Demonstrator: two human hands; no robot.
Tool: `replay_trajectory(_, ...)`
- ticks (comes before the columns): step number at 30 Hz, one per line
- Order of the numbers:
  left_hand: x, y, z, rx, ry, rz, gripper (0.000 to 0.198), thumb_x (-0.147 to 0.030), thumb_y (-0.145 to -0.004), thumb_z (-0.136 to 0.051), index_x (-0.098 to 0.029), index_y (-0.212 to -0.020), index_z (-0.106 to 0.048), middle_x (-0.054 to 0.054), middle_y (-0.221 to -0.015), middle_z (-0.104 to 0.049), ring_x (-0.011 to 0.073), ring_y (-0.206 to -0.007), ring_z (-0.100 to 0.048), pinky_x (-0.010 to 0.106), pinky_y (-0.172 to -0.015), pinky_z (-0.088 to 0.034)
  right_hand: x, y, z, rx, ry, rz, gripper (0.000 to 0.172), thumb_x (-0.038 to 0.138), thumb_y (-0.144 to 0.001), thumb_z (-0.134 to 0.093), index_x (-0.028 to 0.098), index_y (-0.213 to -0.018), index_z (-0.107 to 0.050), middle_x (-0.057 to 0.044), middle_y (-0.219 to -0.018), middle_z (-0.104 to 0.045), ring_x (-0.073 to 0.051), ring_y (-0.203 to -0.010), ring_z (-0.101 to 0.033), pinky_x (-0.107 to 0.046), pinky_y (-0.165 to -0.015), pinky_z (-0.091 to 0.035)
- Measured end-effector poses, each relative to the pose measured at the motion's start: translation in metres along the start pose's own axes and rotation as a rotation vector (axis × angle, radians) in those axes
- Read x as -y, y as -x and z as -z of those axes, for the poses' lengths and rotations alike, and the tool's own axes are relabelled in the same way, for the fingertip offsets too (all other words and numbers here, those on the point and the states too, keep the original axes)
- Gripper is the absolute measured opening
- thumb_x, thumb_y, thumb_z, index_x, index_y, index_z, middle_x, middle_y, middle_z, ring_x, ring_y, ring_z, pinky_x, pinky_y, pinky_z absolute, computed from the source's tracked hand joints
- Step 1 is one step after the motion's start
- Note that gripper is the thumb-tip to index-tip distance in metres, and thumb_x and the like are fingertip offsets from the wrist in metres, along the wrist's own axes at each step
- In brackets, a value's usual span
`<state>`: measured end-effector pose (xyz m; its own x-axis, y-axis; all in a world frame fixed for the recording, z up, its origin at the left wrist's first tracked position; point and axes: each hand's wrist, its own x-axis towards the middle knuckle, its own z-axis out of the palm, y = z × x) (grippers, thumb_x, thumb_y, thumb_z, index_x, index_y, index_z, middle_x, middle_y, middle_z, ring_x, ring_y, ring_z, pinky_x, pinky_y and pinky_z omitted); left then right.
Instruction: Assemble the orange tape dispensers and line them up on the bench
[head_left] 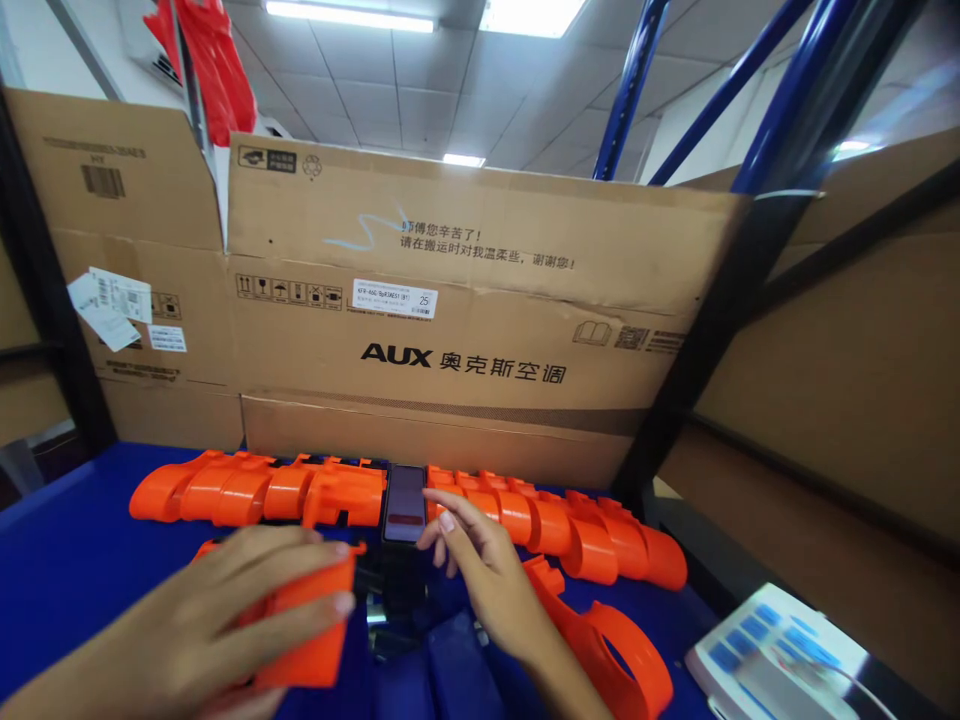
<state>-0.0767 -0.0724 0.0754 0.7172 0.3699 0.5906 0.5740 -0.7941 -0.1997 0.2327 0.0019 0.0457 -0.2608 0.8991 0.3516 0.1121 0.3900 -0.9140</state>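
Note:
My left hand [247, 615] is wrapped over an orange plastic part [311, 650], with fingers across its flat face; the palm hides some of it. A phone [406, 505] with a dark screen stands upright among orange pieces. My right hand [484, 560] is beside it, index finger reaching to the screen's right edge; I cannot tell whether it touches. That hand holds nothing and its fingers are apart. Between the hands lie dark blue blocks [461, 665] and small, blurred black items. Just right of my right wrist is a curved orange piece [637, 650] with a loop.
Two rows of orange curved parts, a left row [244, 490] and a right row [551, 525], line the back of the blue surface [52, 540]. Behind them stands a cardboard sheet [315, 360]. A white device with blue keys [772, 650] sits front right, near a dark rack post [690, 350].

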Motion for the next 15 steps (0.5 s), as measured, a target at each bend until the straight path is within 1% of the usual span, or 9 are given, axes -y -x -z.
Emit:
replay_trajectory(1,-0.006,-0.012,-0.012,0.070,0.005,-0.065,0.076,-0.005,-0.078,-0.067,-0.032,-0.147,-0.051,0.007,-0.150,-0.057,0.0311,-0.130,-0.056,0.045,-0.107,-0.050,-0.003,-0.002,-0.001,0.000,-0.026,-0.032,0.042,0.055,-0.098,-0.053,0.021,-0.119,-0.065,-0.003,-0.079,-0.071,-0.015,-0.062,-0.057,-0.025,-0.054,-0.045)
replay_trajectory(2,-0.011,-0.022,-0.024,0.109,0.020,-0.087,0.079,-0.006,-0.076,-0.067,-0.031,-0.149,-0.048,0.008,-0.152,-0.055,0.0330,-0.131,-0.055,0.049,-0.108,-0.049,-0.005,-0.003,-0.002,-0.003,-0.055,-0.066,0.042,0.057,-0.097,-0.053,0.021,-0.115,-0.066,-0.001,-0.074,-0.069,-0.013,-0.057,-0.054,-0.023,-0.050,-0.042)
replay_trajectory(4,-0.020,-0.040,-0.044,0.140,0.069,-0.129,0.081,-0.005,-0.075,-0.067,-0.028,-0.151,-0.045,0.011,-0.153,-0.053,0.0342,-0.133,-0.053,0.052,-0.108,-0.049,-0.008,-0.006,0.000,-0.030,-0.127,-0.141,0.040,0.059,-0.092,-0.058,0.021,-0.101,-0.066,0.002,-0.062,-0.064,-0.011,-0.048,-0.047,-0.021,-0.043,-0.035)
replay_trajectory(5,-0.022,-0.047,-0.052,0.129,0.105,-0.157,0.081,-0.005,-0.075,-0.067,-0.027,-0.150,-0.046,0.011,-0.153,-0.054,0.0340,-0.133,-0.053,0.052,-0.108,-0.049,-0.009,-0.007,0.001,-0.062,-0.166,-0.174,0.039,0.060,-0.090,-0.061,0.021,-0.094,-0.064,0.004,-0.058,-0.060,-0.010,-0.044,-0.044,-0.020,-0.041,-0.031)
replay_trajectory(8,-0.026,-0.063,-0.066,0.091,0.210,-0.199,0.077,-0.002,-0.074,-0.066,-0.025,-0.146,-0.051,0.011,-0.151,-0.056,0.0333,-0.133,-0.053,0.051,-0.110,-0.047,-0.010,-0.009,0.010,-0.158,-0.260,-0.238,0.041,0.062,-0.085,-0.065,0.022,-0.082,-0.056,0.006,-0.054,-0.056,-0.008,-0.041,-0.043,-0.018,-0.038,-0.026)
replay_trajectory(11,-0.026,-0.073,-0.073,0.116,0.338,-0.213,0.080,-0.002,-0.074,-0.067,-0.026,-0.148,-0.048,0.011,-0.155,-0.051,0.0337,-0.136,-0.050,0.052,-0.115,-0.040,-0.009,-0.010,0.020,-0.190,-0.282,-0.266,0.044,0.064,-0.085,-0.065,0.022,-0.078,-0.053,0.007,-0.053,-0.054,-0.008,-0.039,-0.042,-0.017,-0.037,-0.025)
replay_trajectory(13,-0.027,-0.075,-0.080,0.110,0.465,-0.162,0.081,-0.012,-0.078,-0.072,-0.030,-0.151,-0.044,0.011,-0.162,-0.040,0.0376,-0.143,-0.041,0.058,-0.118,-0.031,-0.009,-0.011,0.026,-0.227,-0.252,-0.262,0.045,0.064,-0.083,-0.067,0.021,-0.078,-0.054,0.007,-0.051,-0.052,-0.007,-0.038,-0.040,-0.017,-0.036,-0.024)
replay_trajectory(14,-0.029,-0.076,-0.084,0.087,0.555,-0.091,0.082,-0.023,-0.079,-0.075,-0.032,-0.153,-0.041,0.010,-0.166,-0.032,0.0408,-0.147,-0.034,0.061,-0.119,-0.027,-0.009,-0.011,0.028,-0.246,-0.227,-0.248,0.045,0.064,-0.082,-0.068,0.021,-0.078,-0.055,0.007,-0.051,-0.052,-0.007,-0.038,-0.039,-0.017,-0.036,-0.025)
replay_trajectory(15,-0.031,-0.077,-0.089,0.053,0.664,0.014,0.084,-0.034,-0.081,-0.075,-0.033,-0.155,-0.037,0.010,-0.169,-0.023,0.0434,-0.150,-0.026,0.064,-0.119,-0.022,-0.009,-0.011,0.030,-0.258,-0.202,-0.232,0.045,0.064,-0.083,-0.068,0.021,-0.078,-0.056,0.007,-0.051,-0.053,-0.007,-0.038,-0.039,-0.017,-0.036,-0.025)
